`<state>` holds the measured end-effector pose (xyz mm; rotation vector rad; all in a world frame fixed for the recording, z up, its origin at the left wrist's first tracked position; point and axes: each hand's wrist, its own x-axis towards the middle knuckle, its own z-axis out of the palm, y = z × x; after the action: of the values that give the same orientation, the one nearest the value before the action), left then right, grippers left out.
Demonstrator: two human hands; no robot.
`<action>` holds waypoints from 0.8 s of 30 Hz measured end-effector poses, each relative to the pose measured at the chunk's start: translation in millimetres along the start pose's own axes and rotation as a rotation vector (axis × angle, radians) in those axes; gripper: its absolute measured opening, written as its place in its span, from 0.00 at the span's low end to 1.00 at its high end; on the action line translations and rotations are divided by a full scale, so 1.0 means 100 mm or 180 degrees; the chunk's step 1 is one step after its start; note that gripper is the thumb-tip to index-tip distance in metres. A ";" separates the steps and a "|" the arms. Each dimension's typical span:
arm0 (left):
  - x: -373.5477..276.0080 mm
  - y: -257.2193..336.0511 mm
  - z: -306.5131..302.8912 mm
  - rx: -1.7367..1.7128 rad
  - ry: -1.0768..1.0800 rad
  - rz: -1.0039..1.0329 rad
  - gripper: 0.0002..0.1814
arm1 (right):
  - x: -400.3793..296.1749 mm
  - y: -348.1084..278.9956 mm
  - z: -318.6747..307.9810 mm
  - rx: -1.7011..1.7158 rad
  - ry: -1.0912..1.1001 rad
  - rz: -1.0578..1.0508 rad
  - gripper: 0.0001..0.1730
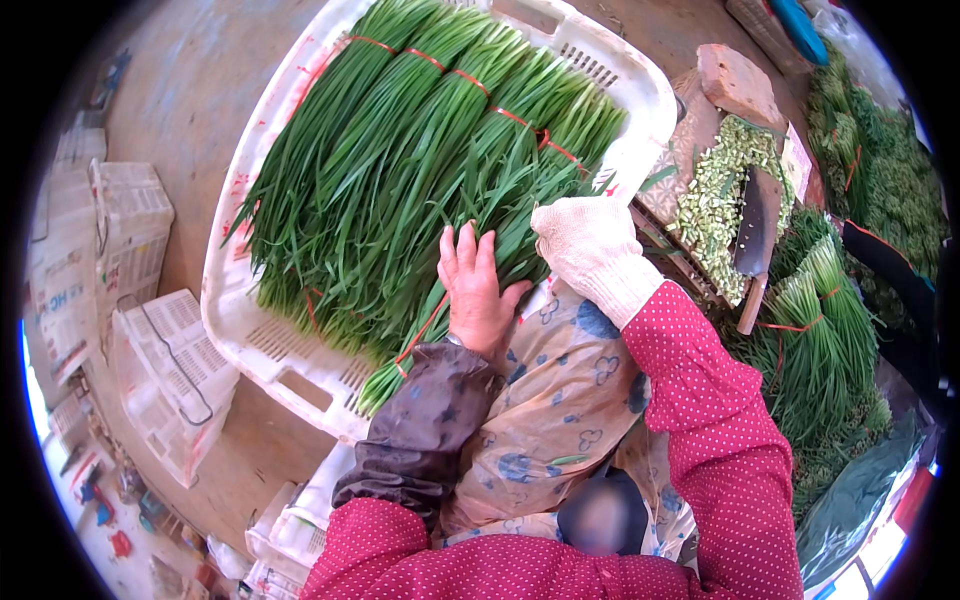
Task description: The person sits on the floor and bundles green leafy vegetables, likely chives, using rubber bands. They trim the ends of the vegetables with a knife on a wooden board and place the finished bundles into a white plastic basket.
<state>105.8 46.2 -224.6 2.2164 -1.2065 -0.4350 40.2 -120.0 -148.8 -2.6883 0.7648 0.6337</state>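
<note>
Several bundles of green garlic chives [390, 150], tied with red bands, lie side by side in a white plastic crate [225, 247]. My bare left hand [476, 292] rests with fingers spread on the leaves near the crate's near right side, beside a bundle with a red tie [422, 330]. My right hand [585, 240], in a cream knitted glove, is curled at the crate's right edge against the leaf ends; its fingertips are hidden, so whether it grips leaves cannot be told. A patterned apron [555, 390] covers my lap.
To the right, a cleaver [757, 225] lies on chopped pale stalks [705, 195] beside a brick [739, 82]. Further right are more tied chive bundles [817, 322] and a heap of greens [892, 165]. White crates [169, 375] stand at the left on the floor.
</note>
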 end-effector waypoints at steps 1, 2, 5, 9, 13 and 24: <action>0.00 -0.01 0.01 -0.0019 -0.0002 -0.0021 0.48 | 0.01 -0.01 0.00 0.0021 -0.0027 0.0026 0.13; 0.00 -0.03 0.03 -0.0039 -0.0005 -0.0038 0.48 | 0.01 -0.02 -0.01 0.0042 -0.0054 0.0055 0.12; 0.00 -0.05 0.04 -0.0100 0.0010 -0.0057 0.49 | -0.05 0.01 -0.10 0.0730 0.0253 0.0223 0.12; 0.01 -0.06 0.05 -0.0103 0.0053 -0.0107 0.50 | -0.08 0.16 -0.10 0.1154 0.0490 -0.0230 0.13; 0.00 -0.08 0.06 -0.0169 0.0045 -0.0167 0.50 | -0.10 0.22 -0.09 0.1484 0.0649 -0.0134 0.12; 0.00 -0.10 0.09 -0.0174 0.0066 -0.0178 0.50 | -0.16 0.04 -0.22 0.0586 0.0149 -0.0142 0.13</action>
<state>107.9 47.6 -238.1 2.2069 -1.1111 -0.4606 33.0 -124.5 -122.1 -2.5519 0.7345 0.4670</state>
